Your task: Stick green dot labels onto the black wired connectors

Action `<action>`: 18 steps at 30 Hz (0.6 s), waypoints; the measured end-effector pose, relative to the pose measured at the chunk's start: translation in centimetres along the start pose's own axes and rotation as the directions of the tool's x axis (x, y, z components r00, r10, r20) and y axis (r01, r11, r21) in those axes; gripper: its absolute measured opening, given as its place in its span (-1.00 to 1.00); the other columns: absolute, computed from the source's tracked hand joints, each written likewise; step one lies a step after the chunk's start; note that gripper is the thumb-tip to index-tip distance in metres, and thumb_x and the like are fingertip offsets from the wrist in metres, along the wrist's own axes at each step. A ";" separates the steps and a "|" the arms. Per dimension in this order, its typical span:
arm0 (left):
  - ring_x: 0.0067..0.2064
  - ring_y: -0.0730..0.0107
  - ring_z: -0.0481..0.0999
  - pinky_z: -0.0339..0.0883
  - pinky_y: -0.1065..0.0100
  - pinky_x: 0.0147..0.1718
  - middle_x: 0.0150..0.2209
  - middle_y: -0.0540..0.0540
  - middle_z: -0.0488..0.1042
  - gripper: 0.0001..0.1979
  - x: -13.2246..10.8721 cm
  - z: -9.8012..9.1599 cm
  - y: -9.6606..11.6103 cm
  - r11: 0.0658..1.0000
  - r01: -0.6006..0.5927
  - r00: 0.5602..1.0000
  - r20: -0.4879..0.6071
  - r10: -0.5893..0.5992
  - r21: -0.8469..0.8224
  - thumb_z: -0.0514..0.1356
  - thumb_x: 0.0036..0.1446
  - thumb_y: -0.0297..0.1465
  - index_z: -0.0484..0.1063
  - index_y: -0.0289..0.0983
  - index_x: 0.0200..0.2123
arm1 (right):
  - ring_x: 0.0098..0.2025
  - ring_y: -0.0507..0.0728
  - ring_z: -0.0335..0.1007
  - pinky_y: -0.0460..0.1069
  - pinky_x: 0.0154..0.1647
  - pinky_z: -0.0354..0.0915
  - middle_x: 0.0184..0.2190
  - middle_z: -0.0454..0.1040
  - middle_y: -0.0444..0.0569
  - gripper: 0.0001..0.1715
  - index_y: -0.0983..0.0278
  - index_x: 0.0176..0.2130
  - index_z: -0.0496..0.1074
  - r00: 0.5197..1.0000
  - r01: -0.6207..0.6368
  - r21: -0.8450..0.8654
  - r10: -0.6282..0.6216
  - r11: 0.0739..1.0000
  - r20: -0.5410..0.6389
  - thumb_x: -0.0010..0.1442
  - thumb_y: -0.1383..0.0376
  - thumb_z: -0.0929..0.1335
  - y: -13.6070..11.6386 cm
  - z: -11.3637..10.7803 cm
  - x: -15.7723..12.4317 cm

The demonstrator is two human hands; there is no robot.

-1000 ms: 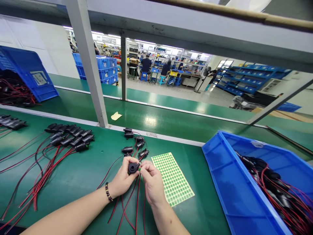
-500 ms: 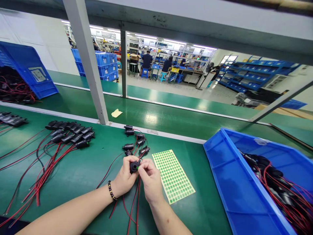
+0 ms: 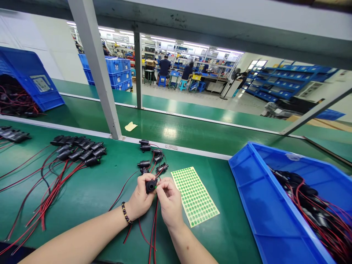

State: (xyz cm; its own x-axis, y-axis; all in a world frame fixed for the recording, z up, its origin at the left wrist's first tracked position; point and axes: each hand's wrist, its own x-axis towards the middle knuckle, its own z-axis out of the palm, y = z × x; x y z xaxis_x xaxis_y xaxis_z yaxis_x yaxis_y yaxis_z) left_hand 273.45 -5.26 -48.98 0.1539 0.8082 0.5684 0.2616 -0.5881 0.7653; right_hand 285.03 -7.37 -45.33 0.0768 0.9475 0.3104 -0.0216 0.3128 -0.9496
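My left hand (image 3: 143,194), a beaded bracelet at its wrist, is closed around a black cylindrical part with wires (image 3: 150,186), its round end with a hole facing me. At the right side of that part, my right hand (image 3: 168,196) pinches a small green dot sticker (image 3: 156,187) between thumb and fingertip. Red wires (image 3: 153,231) hang below the hands onto the bench. Just right of my right hand lies a pale sheet of green dot stickers (image 3: 194,196). Beyond my hands are several more black cylindrical parts (image 3: 145,148) with wires.
A blue bin (image 3: 247,205) of wired black parts stands at the right. Rows of the same parts (image 3: 82,148) lie left, wires trailing forward. A tilted blue bin (image 3: 45,82) is at the far left. A grey post (image 3: 96,69) rises behind the bench; a paper scrap (image 3: 131,126) lies beyond.
Both hands stay in almost the same place around the black part. The red wires below them have shifted slightly.
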 end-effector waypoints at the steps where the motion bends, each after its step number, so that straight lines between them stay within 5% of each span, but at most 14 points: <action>1: -0.13 0.33 0.33 0.26 0.20 -0.14 -0.19 -0.14 0.23 -0.72 0.0 0.0 0.0 1.000 0.005 1.000 -0.004 -0.005 0.001 0.03 0.05 -0.56 0.01 -0.22 -0.20 | -0.28 0.05 0.25 -0.02 -0.22 0.20 -0.37 0.29 -0.08 -0.85 0.27 -0.48 0.29 1.000 -0.008 0.015 0.008 1.000 0.007 0.12 0.30 0.28 0.0 0.0 0.0; 18: -0.14 0.35 0.32 0.28 0.21 -0.17 -0.19 -0.13 0.23 -0.72 0.1 0.1 0.3 0.999 -0.052 0.999 -0.015 0.052 -0.002 0.02 0.04 -0.58 0.01 -0.21 -0.20 | -0.33 0.04 0.22 -0.03 -0.28 0.18 -0.43 0.24 -0.12 -0.85 0.25 -0.51 0.25 0.995 0.082 -0.113 -0.088 0.990 -0.047 0.09 0.37 0.27 -0.1 0.5 -0.3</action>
State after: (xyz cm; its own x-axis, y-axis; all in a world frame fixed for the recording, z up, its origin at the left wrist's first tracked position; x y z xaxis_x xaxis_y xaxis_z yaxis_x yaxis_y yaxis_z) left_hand 273.66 -5.32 -48.69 0.1527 0.7758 0.6122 0.2516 -0.6296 0.7351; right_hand 284.50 -7.68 -45.30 0.1252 0.9122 0.3903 0.0977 0.3801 -0.9198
